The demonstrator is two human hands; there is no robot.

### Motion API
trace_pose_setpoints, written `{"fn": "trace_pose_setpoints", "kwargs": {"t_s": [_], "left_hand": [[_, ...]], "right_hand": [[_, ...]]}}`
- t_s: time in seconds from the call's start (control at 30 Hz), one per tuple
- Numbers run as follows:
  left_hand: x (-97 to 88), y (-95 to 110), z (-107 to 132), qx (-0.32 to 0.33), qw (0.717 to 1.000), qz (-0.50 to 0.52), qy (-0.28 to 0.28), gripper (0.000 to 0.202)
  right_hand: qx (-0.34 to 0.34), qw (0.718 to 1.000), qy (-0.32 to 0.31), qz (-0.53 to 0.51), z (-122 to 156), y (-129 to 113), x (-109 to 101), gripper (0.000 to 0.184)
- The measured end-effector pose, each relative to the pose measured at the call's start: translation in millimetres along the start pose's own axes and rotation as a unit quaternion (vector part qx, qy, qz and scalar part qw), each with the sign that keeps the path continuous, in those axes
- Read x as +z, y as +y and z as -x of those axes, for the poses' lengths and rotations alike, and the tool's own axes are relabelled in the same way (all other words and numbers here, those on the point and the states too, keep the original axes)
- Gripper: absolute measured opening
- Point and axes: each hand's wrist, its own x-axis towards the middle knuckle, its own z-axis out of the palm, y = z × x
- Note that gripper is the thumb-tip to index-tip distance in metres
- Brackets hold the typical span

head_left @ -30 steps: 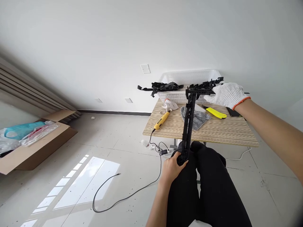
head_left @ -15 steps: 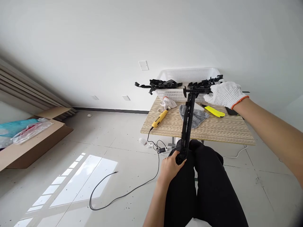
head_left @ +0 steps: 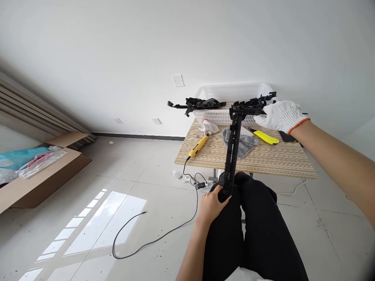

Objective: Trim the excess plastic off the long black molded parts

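Right of centre: vernier caliper [head_left: 251, 111] clamped in right hand [head_left: 281, 116], shifted rightward, jaw nearer black strip [head_left: 230, 158] gripped by left hand [head_left: 211, 205]

Yellow tool [head_left: 198, 146]: on table [head_left: 287, 162], ahead of left hand [head_left: 211, 205]
Spare glove [head_left: 209, 126]: white, farther ahead of left hand
Grey cloth [head_left: 246, 145]: on table, left of right hand [head_left: 279, 116], lower
Knife [head_left: 266, 137]: yellow handle, just below right hand
Cable [head_left: 155, 242]: black, loops on floor [head_left: 164, 166] left of left hand
Box [head_left: 54, 182]: open cardboard, bags [head_left: 42, 162] inside, far left of left hand
Wall plates [head_left: 177, 80]: three, white, ahead-left of both hands
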Motion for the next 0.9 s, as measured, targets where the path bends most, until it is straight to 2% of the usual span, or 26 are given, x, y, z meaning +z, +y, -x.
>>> {"fn": "trace_pose_setpoints", "kwargs": {"t_s": [0.23, 0.43, 0.9], "left_hand": [[-1.4, 0.6, 1.4, -0.003, 1.000, 0.000, -0.002, 0.039], [-1.0, 0.4, -0.3, 0.001, 1.000, -0.009, 0.002, 0.039], [0.7, -0.1, 0.9, -0.004, 1.000, -0.010, 0.007, 0.038]], "right_hand": [[-0.002, 1.000, 0.006, -0.007, 1.1, -0.1, 1.7, 0.072], [0.001, 1.000, 0.022, -0.015, 1.3, 0.8, 4.0, 0.082], [-0.027, 0.999, 0.032, -0.019, 6.8, 1.1, 7.9, 0.066]]}}
